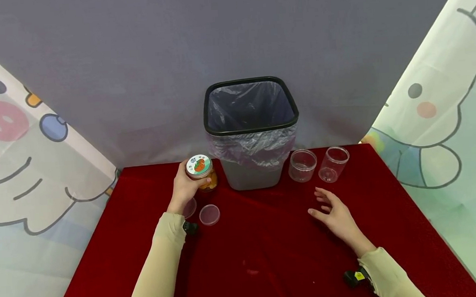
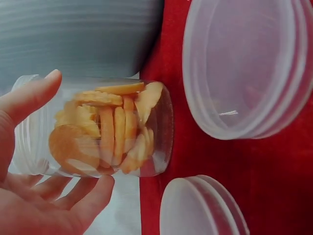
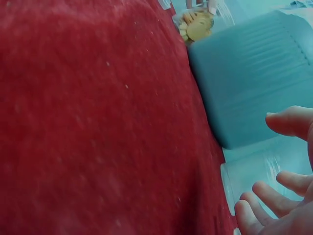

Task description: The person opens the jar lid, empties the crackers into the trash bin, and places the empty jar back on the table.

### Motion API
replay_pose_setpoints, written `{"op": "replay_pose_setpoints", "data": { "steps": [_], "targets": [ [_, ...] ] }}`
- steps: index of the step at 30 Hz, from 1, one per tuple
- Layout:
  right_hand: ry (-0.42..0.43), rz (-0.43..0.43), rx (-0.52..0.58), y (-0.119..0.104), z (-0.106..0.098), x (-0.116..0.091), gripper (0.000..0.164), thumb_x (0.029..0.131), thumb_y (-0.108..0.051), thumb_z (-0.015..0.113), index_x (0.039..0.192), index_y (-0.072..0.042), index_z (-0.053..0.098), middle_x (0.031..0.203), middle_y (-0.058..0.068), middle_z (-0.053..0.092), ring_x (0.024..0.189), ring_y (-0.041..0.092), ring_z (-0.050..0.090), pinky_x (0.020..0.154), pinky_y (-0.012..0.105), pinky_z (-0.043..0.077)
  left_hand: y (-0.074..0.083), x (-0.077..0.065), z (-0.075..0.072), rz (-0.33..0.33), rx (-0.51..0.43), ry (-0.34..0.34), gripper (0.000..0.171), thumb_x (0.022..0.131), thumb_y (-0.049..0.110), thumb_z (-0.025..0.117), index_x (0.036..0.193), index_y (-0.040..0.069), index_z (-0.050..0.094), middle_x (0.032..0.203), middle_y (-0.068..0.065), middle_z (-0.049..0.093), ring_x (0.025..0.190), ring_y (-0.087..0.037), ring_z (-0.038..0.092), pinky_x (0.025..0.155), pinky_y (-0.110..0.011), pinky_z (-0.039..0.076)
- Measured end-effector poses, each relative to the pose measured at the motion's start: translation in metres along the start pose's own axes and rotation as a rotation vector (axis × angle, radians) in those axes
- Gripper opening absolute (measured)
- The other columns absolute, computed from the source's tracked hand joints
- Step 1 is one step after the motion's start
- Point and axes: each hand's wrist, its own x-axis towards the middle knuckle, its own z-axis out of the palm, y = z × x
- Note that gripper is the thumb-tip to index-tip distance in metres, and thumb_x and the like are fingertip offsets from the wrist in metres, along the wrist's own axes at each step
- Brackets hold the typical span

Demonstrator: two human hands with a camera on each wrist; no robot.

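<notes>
Left hand (head view): I see it gripping a clear round plastic biscuit jar beside the grey bag-lined bin.
Right hand (same view): kinda loosely spread, holding nothing.
Jar (left wrist view): between thumb and curled fingers.
Right fingers (right wrist view): parted, jar well apart.

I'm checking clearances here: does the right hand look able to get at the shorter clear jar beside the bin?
Probably yes: the right hand holds nothing, and only red cloth shows between it and the shorter clear jar, though the bin and taller jar flank it closely.
</notes>
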Motion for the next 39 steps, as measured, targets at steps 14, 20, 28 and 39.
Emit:
{"op": "replay_pose_setpoints", "data": {
  "steps": [14,20,28,39],
  "targets": [
    [0.001,-0.037,0.016,-0.005,0.012,-0.001,0.069,0.092,-0.016,0.074,0.15,-0.001,0.038,0.144,0.022,0.047,0.126,0.036,0.05,0.097,0.052,0.045,0.029,-0.036,-0.008,0.138,-0.004,0.045,0.094,0.072,0.024,0.092,0.148,0.011,0.038,0.135,-0.012,0.054,0.122,-0.029,0.053,0.101,-0.048,0.044],
    [-0.003,-0.053,0.036,-0.015,0.014,-0.002,0.069,0.092,-0.018,0.074,0.149,-0.003,0.039,0.145,0.019,0.048,0.126,0.034,0.051,0.098,0.051,0.045,0.038,-0.061,-0.006,0.185,-0.033,0.026,0.095,0.07,0.029,0.093,0.148,0.016,0.04,0.134,-0.005,0.056,0.119,-0.023,0.055,0.096,-0.048,0.046],
    [-0.016,-0.118,0.04,-0.026,0.02,-0.002,0.067,0.091,-0.02,0.076,0.148,-0.01,0.043,0.143,0.015,0.05,0.125,0.029,0.053,0.097,0.049,0.047,0.04,-0.1,0.015,0.189,-0.114,-0.052,0.095,0.069,0.026,0.094,0.147,0.02,0.04,0.132,0.001,0.056,0.115,-0.017,0.057,0.091,-0.045,0.051],
    [-0.059,-0.254,0.1,-0.047,0.035,-0.008,0.067,0.087,-0.016,0.079,0.146,-0.015,0.047,0.142,0.01,0.052,0.125,0.026,0.053,0.097,0.034,0.049,0.051,-0.141,0.058,0.219,-0.089,-0.183,0.095,0.066,0.034,0.095,0.145,0.03,0.043,0.132,0.009,0.055,0.116,-0.012,0.057,0.094,-0.04,0.05]
  ]
}}
